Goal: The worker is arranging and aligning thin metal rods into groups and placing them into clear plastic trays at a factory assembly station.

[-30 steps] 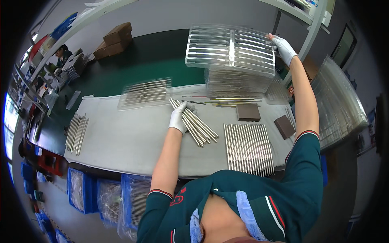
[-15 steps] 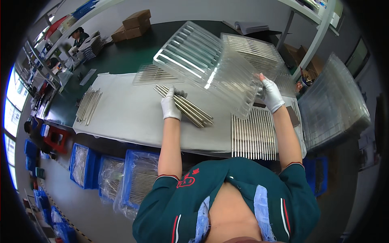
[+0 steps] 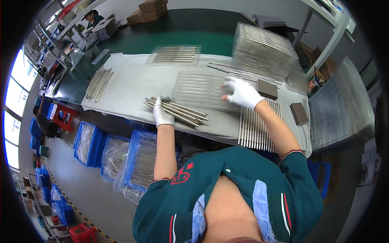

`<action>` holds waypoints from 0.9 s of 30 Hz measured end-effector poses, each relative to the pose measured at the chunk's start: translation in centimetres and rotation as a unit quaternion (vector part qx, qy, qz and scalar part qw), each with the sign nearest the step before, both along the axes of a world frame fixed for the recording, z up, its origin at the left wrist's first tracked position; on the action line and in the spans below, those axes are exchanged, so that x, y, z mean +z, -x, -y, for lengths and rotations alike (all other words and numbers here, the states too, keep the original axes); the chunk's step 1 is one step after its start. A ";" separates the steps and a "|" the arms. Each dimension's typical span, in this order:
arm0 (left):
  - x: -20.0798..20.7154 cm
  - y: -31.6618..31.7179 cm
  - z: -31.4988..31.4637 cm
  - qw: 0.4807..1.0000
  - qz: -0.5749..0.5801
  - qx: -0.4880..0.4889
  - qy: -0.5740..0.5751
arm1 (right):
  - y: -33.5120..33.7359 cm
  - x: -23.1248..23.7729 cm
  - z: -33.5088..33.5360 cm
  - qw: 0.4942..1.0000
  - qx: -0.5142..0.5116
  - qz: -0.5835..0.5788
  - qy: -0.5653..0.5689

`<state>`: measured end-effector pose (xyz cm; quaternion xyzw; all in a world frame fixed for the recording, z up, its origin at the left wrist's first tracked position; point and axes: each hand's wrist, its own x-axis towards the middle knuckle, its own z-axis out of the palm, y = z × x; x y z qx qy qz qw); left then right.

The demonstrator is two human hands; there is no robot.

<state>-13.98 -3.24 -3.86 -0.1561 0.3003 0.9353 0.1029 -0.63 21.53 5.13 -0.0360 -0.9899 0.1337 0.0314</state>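
Note:
My gloved left hand (image 3: 162,113) is closed around a bundle of thin metal rods (image 3: 187,113), held over the front of the grey cloth. An unfilled clear plastic tray (image 3: 193,90) with long grooves lies flat behind the bundle. Above its right end is my gloved right hand (image 3: 242,93), slightly blurred, with fingers apart and nothing visible in them. Under my right forearm, a row of metal rods (image 3: 254,127) lies side by side at the cloth's front edge.
Stacked clear trays (image 3: 263,50) stand at the back right, beside brown blocks (image 3: 267,89). Another tray with rods (image 3: 174,55) lies at the back. Loose rods (image 3: 98,84) rest at the left. Tall wrapped trays (image 3: 340,105) stand right; blue crates (image 3: 88,143) sit below. A person (image 3: 92,19) sits far left.
The clear tray that my right hand held up now lies on the cloth, and the hand has let go. My left hand still holds the rods, slightly lower in view.

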 end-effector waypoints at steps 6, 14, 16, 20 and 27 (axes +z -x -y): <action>0.2 -0.2 0.5 0.999 -0.015 -0.018 -0.048 | 1.5 -4.6 3.3 0.987 0.146 -0.055 -0.050; 0.7 -1.0 0.4 0.997 -0.027 -0.013 -0.070 | 5.1 -5.9 4.6 0.979 0.166 -0.115 -0.018; 0.6 -1.0 0.3 0.997 -0.018 -0.011 -0.075 | 5.0 -5.9 4.6 0.977 0.175 -0.119 -0.017; 0.4 -0.9 0.2 0.997 -0.011 -0.012 -0.070 | 3.2 -4.3 5.3 0.974 0.156 -0.163 -0.002; 0.8 -1.1 0.0 0.997 0.001 -0.004 -0.081 | -4.6 -3.8 1.6 0.979 0.172 -0.085 -0.066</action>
